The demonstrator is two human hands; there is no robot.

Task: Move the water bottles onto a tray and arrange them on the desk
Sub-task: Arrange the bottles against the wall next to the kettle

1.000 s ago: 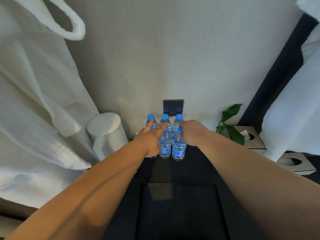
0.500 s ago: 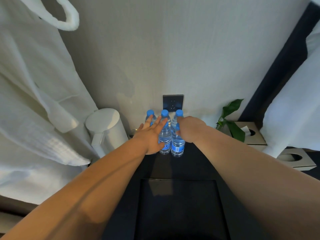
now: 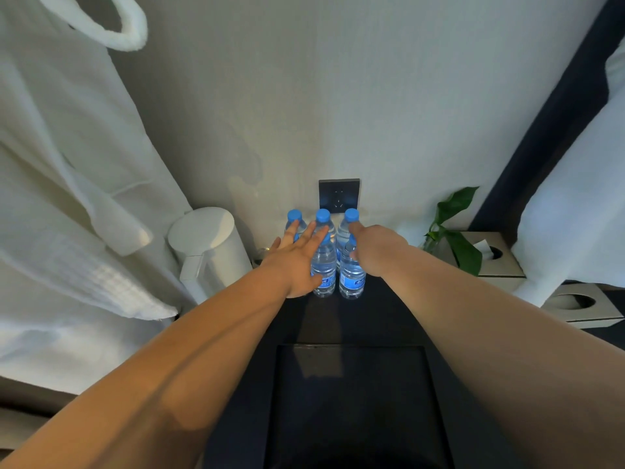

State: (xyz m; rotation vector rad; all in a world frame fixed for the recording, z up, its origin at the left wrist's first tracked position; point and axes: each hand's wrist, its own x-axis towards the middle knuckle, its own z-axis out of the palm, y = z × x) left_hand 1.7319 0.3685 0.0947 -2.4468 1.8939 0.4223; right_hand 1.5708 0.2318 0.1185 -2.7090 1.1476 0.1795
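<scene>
Several clear water bottles (image 3: pixel 324 273) with blue caps and blue labels stand in two rows against the wall on the dark desk (image 3: pixel 389 316). My left hand (image 3: pixel 297 260) lies flat against the left side of the group with its fingers spread, and it covers the front left part. My right hand (image 3: pixel 378 248) curls around the front right bottle (image 3: pixel 351 282) near its neck, with one finger pointing at the back right cap. A dark rectangular tray (image 3: pixel 351 347) lies on the desk nearer to me, with nothing on it.
A white kettle (image 3: pixel 206 245) stands just left of the bottles, and a white bathrobe (image 3: pixel 67 198) hangs beside it. A dark wall socket (image 3: pixel 339 196) is above the bottles. To the right are a green plant (image 3: pixel 453 228), two tissue boxes (image 3: pixel 490 255) and white bedding (image 3: pixel 575 214).
My left hand's fingers have spread and slid further along the bottles. My right hand has stayed on the right side of the group. The bottles stand where they were.
</scene>
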